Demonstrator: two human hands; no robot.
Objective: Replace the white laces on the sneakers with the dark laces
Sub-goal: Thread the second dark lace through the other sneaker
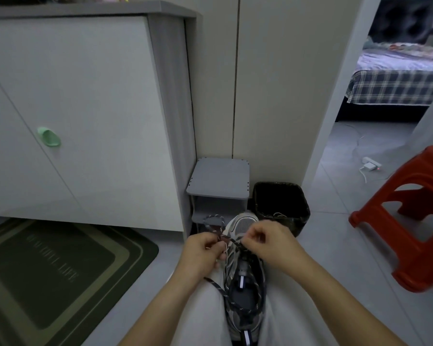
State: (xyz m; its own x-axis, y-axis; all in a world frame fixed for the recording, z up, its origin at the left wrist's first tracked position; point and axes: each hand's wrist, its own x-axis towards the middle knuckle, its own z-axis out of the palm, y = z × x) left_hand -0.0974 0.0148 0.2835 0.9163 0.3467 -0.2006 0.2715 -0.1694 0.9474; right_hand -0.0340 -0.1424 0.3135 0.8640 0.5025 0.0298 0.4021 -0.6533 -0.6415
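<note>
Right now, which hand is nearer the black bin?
Right. The right hand sits just in front of the black bin, by the sneaker's toe; the left hand is on the sneaker's other side, nearer the gray shelf. Both pinch the dark lace.

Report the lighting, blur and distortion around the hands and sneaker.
Head view: dim, flat light with no glare; the wide-angle lens bows the cabinet edges; the left hand and right hand look slightly soft; the dark lace on the sneaker can be traced.
</note>
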